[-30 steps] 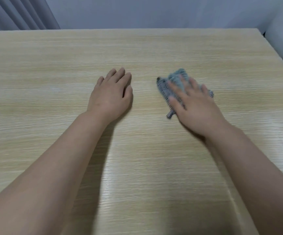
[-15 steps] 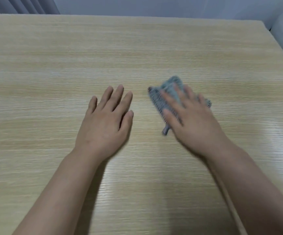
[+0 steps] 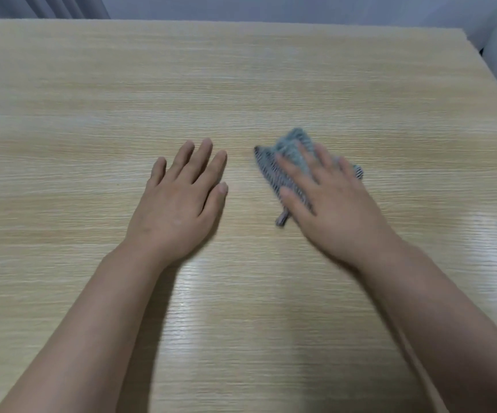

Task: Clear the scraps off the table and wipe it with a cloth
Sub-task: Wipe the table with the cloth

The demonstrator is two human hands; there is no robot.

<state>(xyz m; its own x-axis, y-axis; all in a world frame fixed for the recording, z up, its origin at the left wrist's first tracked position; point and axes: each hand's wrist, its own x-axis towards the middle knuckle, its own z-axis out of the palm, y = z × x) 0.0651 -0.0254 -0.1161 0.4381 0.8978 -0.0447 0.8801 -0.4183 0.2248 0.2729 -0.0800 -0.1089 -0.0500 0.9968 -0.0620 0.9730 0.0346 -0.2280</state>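
A small grey-blue striped cloth point(image 3: 274, 166) lies crumpled on the light wooden table point(image 3: 241, 79), right of centre. My right hand point(image 3: 330, 201) presses flat on top of it, fingers spread over the fabric, covering most of it. My left hand point(image 3: 181, 201) rests palm down on the bare wood to the cloth's left, fingers slightly apart, holding nothing. No scraps show on the table.
The table's far edge meets a pale wall point(image 3: 271, 7), with a grey curtain point(image 3: 62, 5) at the top left. The right table edge point(image 3: 491, 81) runs diagonally beside a white object at the far right.
Both hands have slid toward me across the table, the right one dragging the cloth along under it. The left hand's fingers have spread a little.
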